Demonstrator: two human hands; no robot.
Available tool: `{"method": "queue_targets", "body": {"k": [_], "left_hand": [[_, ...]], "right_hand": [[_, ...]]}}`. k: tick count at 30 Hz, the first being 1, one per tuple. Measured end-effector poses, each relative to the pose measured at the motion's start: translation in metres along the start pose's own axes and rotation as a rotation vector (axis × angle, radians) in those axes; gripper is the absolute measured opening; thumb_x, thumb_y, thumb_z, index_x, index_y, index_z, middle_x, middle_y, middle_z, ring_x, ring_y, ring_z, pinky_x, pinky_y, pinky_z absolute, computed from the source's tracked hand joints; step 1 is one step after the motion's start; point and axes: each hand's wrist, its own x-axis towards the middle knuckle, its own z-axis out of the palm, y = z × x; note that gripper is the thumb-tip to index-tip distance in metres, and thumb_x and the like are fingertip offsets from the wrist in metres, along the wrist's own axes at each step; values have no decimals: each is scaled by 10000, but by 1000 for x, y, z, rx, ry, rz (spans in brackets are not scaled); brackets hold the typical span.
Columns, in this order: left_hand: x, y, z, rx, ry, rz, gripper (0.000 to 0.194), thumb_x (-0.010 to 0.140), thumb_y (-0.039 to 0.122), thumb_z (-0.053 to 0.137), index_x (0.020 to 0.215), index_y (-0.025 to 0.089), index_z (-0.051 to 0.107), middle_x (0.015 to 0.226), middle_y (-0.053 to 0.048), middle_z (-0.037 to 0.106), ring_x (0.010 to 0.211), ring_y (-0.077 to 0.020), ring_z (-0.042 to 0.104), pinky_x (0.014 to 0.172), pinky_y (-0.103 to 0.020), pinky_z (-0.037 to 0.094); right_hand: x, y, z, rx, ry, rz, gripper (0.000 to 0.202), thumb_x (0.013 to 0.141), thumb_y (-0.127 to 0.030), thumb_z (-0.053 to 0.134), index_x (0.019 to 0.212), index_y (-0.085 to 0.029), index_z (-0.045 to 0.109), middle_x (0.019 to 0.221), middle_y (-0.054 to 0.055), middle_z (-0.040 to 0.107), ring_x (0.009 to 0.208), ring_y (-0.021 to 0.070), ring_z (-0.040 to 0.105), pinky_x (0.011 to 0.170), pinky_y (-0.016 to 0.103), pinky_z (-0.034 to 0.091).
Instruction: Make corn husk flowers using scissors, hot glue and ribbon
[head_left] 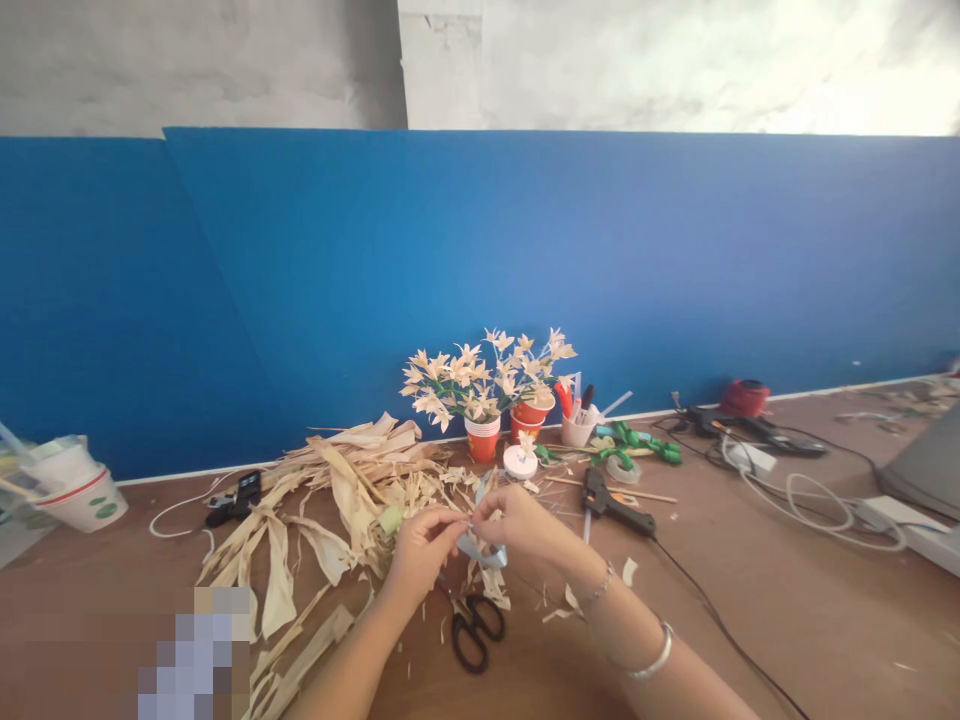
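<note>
My left hand and my right hand meet at the middle of the table, fingertips pinched close together. A light blue ribbon-like strip hangs at the fingers of both hands, looped below them. Whatever else lies between the fingertips is too small to make out. Black-handled scissors lie on the table just below my hands. To the left spreads a pile of dried husks. Behind my hands, pale flowers stand in a red paper cup.
A black glue gun with its cord lies right of my hands. Behind it are a pen cup, green ribbon and clear tape. White cables run at the right. A striped cup stands far left.
</note>
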Motion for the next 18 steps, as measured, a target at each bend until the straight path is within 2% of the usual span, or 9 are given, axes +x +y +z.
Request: {"method": "queue_targets", "body": {"k": [7,11,18], "left_hand": [[-3,2,1,8,-80,31,157,716,321,612,682,170,641,687,-17,605,467,-95,463,447,-209,378],[-4,-2,2,17,-57,18,154,718,323,608,704,171,626,669,-6,593,481,-98,452,450,-206,361],[-4,0,2,-8,-51,-3,125,695,284,620,692,162,650,678,-6,606,455,-92,456,469,-224,371]], "right_hand": [[4,5,-4,206,-129,60,94,617,-202,607,627,-131,669,559,-9,600,536,96,507,541,204,383],[3,5,-2,218,-112,71,133,634,-244,612,615,-123,664,558,2,601,537,102,505,536,213,388],[5,7,-1,218,-65,59,106,610,-211,627,610,-116,674,533,-5,591,513,89,476,517,205,360]]}}
